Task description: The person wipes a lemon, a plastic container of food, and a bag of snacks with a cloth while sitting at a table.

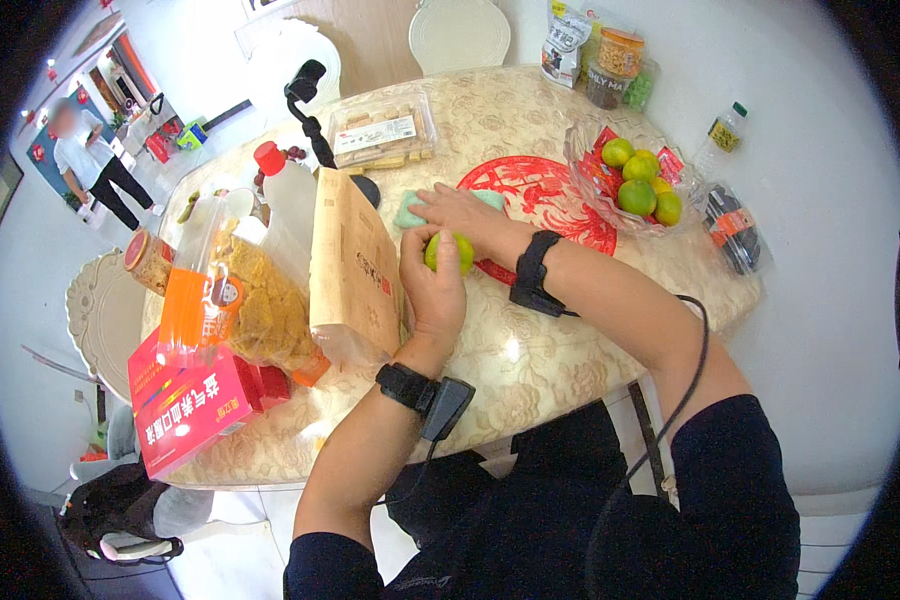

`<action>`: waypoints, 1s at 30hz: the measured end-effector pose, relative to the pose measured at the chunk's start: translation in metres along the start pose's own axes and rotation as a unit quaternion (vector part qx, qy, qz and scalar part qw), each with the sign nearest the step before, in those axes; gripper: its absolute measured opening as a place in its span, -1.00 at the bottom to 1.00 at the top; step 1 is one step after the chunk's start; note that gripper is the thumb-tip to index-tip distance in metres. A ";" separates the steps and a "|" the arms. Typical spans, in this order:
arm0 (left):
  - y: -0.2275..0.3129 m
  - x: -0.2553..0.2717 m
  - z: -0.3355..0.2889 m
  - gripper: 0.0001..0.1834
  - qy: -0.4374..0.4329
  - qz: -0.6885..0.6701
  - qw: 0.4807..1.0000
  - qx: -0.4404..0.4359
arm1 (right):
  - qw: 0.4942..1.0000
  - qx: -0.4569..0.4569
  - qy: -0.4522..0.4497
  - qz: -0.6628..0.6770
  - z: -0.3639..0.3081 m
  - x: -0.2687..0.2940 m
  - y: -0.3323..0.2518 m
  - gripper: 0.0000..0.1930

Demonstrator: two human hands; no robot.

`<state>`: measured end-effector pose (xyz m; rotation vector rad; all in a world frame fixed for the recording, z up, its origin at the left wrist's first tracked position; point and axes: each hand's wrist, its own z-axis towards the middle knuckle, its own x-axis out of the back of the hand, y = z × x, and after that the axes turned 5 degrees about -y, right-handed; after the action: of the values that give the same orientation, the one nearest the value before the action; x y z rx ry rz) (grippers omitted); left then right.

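Holding a green citrus fruit [449,251] in a clenched grip, the left hand [432,290] sits mid-bench. The right hand [462,213] lies flat on a teal cloth [411,211] just beyond it, fingers spread, grasping nothing. The fruit bowl [610,205] is off to the right, nearer the right hand.

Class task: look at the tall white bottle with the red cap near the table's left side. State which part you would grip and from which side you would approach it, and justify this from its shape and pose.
Grip the white bottle around its upper body just below the red cap, probably coming from above. It stands upright, and the brown paper package and the bag of yellow snacks crowd its lower sides.
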<state>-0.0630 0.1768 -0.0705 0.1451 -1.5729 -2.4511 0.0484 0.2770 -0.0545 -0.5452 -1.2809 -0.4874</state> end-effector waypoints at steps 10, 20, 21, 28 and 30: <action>0.003 -0.002 0.001 -0.69 0.005 -0.049 0.981 0.186 | 0.963 -0.235 0.129 0.028 0.001 -0.004 0.062 -0.60; 0.002 0.000 0.004 -0.76 0.001 -0.078 0.981 0.178 | 0.832 -0.522 0.187 -0.006 0.014 0.002 0.108 -0.70; 0.001 0.002 0.003 -0.76 0.002 -0.066 0.981 0.180 | 0.831 -0.532 0.162 0.010 0.018 0.005 0.108 -0.70; 0.001 -0.005 0.002 -0.78 -0.015 -0.033 0.987 0.155 | 0.727 -0.602 0.313 -0.109 0.043 -0.001 0.177 -0.70; 0.001 -0.011 0.002 -0.78 -0.022 -0.042 0.987 0.150 | 0.651 -0.628 0.381 -0.190 0.036 -0.013 0.213 -0.70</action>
<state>-0.0527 0.1802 -0.0690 0.2113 -1.9875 -2.2756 0.1505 0.4653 -0.0832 -1.0387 -0.0148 -1.8015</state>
